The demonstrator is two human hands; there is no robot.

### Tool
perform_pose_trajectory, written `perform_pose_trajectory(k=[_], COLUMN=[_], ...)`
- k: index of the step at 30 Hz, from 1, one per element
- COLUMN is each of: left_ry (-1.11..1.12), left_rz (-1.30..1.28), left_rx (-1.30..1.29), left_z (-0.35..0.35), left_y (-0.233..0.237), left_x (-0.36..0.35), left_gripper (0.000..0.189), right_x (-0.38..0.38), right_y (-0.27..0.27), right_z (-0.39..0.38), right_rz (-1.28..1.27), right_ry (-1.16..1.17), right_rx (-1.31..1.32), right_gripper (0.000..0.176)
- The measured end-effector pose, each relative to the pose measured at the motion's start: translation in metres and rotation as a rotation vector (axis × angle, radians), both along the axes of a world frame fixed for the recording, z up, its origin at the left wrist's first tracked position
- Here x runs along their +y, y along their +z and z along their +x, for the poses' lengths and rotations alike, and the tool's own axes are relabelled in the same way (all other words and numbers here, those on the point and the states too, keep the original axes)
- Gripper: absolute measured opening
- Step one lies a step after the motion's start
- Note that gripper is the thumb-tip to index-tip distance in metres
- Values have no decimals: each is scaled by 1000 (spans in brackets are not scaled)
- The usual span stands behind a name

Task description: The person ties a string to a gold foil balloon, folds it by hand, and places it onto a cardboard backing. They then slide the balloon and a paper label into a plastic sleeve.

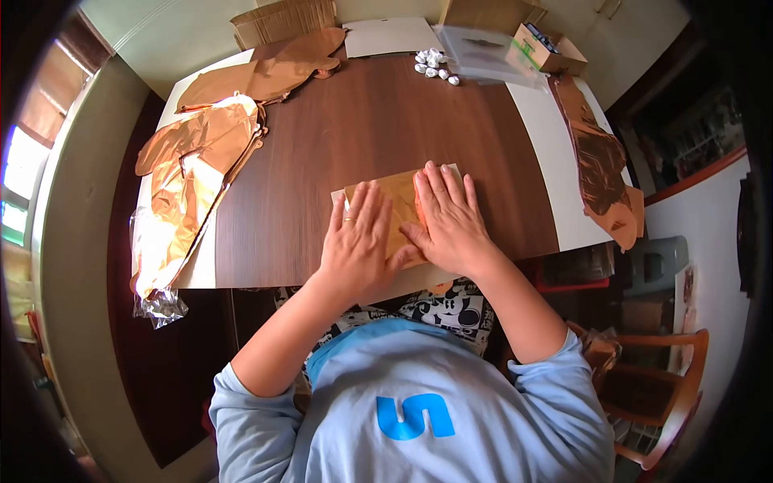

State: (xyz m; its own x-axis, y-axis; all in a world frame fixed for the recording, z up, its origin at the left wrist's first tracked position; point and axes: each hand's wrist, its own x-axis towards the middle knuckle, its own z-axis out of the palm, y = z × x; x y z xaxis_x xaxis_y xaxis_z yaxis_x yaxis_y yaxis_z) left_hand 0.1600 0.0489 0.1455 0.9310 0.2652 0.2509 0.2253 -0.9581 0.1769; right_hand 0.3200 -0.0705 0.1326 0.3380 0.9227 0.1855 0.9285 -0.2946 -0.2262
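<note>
A folded gold-coloured foil sheet (395, 187) lies at the front edge of the brown table (346, 121), over a pale sheet or board (456, 171) whose corners show around it. Both of my hands rest palm down on it. My left hand (357, 241) is on its left part, fingers stretched out and pointing away from me. Across the right part lies my right hand (451, 224), flat, its thumb pointing in toward the left one. An orange-red edge shows beside the right fingers. Much of the foil is hidden under the palms.
Flat copper foil shapes lie at the left (197, 149), with more foil pieces (266, 74) at the back left and others (592, 153) at the right edge. Several small white bundles (432, 62), clear plastic (479, 55) and a cardboard box (554, 55) sit at the back right.
</note>
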Motion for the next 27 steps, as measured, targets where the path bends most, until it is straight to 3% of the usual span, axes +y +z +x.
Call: perform_pose_trajectory(k=[3,6,8,10,13,16,17,20,21,27], left_ry=[18,14,31,12,-14,-38,-49,-77,-79,-65], left_rz=[-40,-49,-79,-86,-69,-62,-65,-70,-83,-118], left_rx=[15,51,62,57,66,69,70,46,40,31], left_z=[3,4,3,2,2,1,0,-3,-3,-4], left_y=[-3,1,6,6,8,12,14,17,19,15], left_x=[9,13,16,20,25,29,29,27,28,28], left_gripper=[76,73,71,69,68,68,69,70,71,77], right_x=[2,-11,-36,-67,-108,-120,-120,-114,-109,-101], right_y=[11,20,36,51,53,29,28,10,18,43], right_z=[4,16,10,-1,-17,-23,-24,-32,-34,-25], right_rz=[-12,293,418,329,-15,75,123,407,381,244], right_ry=[-6,-47,-121,-214,-317,-409,-447,-436,-418,-387], right_rx=[90,479,311,407,402,745,1155,1922,1990,1684], right_gripper=[74,66,41,17,27,34,29,24,26,26])
